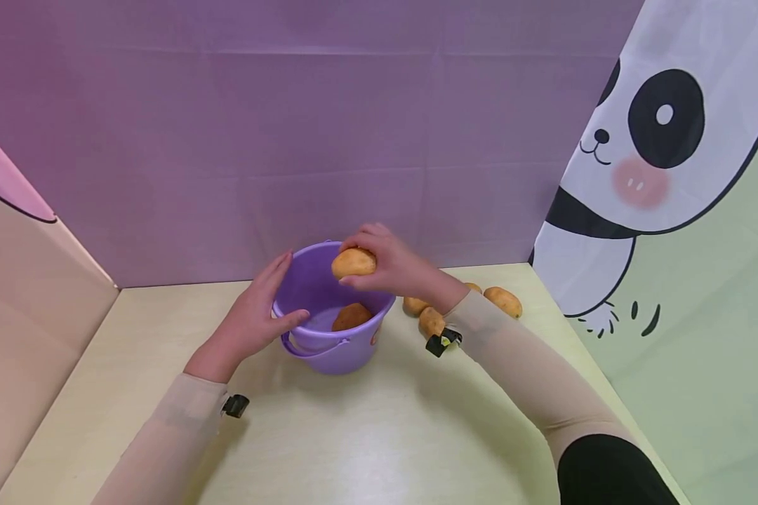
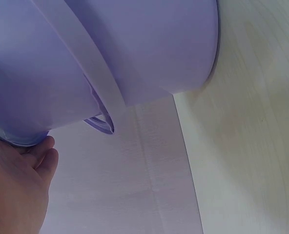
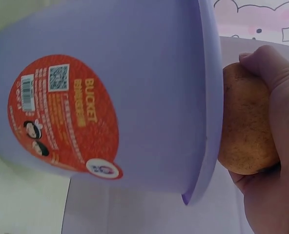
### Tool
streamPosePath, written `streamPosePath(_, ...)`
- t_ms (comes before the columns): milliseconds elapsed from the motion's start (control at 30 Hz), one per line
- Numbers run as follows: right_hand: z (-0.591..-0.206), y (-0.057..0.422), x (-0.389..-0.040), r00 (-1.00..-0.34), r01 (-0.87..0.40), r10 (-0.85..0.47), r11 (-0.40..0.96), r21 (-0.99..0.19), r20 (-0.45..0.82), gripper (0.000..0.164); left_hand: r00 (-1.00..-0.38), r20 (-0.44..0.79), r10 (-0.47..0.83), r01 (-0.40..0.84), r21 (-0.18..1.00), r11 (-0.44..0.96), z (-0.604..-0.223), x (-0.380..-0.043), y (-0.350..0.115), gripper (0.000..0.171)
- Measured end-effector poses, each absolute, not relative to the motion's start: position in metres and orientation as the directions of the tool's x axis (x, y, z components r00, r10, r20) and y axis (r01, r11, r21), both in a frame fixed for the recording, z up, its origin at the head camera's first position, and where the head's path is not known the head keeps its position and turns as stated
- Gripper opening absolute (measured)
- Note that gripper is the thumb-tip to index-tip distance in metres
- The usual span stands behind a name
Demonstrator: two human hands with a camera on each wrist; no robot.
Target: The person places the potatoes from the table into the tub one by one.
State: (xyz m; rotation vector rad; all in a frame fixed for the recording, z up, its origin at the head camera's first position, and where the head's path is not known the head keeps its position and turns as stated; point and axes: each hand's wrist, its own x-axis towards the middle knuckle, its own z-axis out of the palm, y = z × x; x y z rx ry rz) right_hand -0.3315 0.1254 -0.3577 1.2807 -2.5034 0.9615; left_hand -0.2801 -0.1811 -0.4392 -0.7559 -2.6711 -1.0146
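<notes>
A purple bucket (image 1: 337, 356) stands upright at the back of the table, its handle hanging at the front left. My left hand (image 1: 253, 319) rests against the left of its rim, fingers fairly straight and thumb stretched over the edge. My right hand (image 1: 394, 265) grips a potato (image 1: 354, 262) above the right side of the bucket's mouth. The right wrist view shows that potato (image 3: 248, 119) close to the rim, with fingers and thumb around it. Another potato (image 1: 351, 317) lies inside the bucket.
Several potatoes sit on the table right of the bucket, partly hidden by my right forearm, including one potato (image 1: 503, 301) at the outer side. A purple wall sheet (image 1: 328, 140) rises behind the table (image 1: 354, 449). A panda-printed sheet (image 1: 701, 280) borders the right.
</notes>
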Motion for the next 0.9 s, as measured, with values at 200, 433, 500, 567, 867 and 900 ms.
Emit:
streamPosePath(200,-0.356,0.112,-0.334,-0.614,-0.779,-0.681,0.441,-0.445,0.4,0.048,-0.848,0.348,0.401,0.531,0.56,0.637,-0.439,-0.282,-0.183,0.106)
streamPosePath(433,-0.356,0.1,-0.336,-0.61,-0.781,-0.696,0.448,-0.434,0.379,0.051,-0.847,0.35,0.4,0.532,0.56,0.635,-0.439,-0.282,-0.186,0.106)
streamPosePath(500,-0.356,0.097,-0.336,-0.608,-0.783,-0.702,0.452,-0.427,0.372,0.05,-0.847,0.351,0.399,0.532,0.559,0.636,-0.439,-0.282,-0.186,0.106)
streamPosePath(567,-0.356,0.094,-0.336,-0.605,-0.785,-0.71,0.455,-0.42,0.36,0.049,-0.846,0.354,0.398,0.533,0.557,0.637,-0.439,-0.282,-0.187,0.105)
streamPosePath(867,-0.356,0.087,-0.337,-0.595,-0.789,-0.732,0.456,-0.411,0.331,0.051,-0.843,0.356,0.403,0.538,0.557,0.633,-0.438,-0.283,-0.187,0.105)
streamPosePath(900,-0.356,0.086,-0.337,-0.598,-0.787,-0.731,0.458,-0.414,0.327,0.051,-0.844,0.355,0.403,0.537,0.556,0.634,-0.438,-0.283,-0.187,0.105)
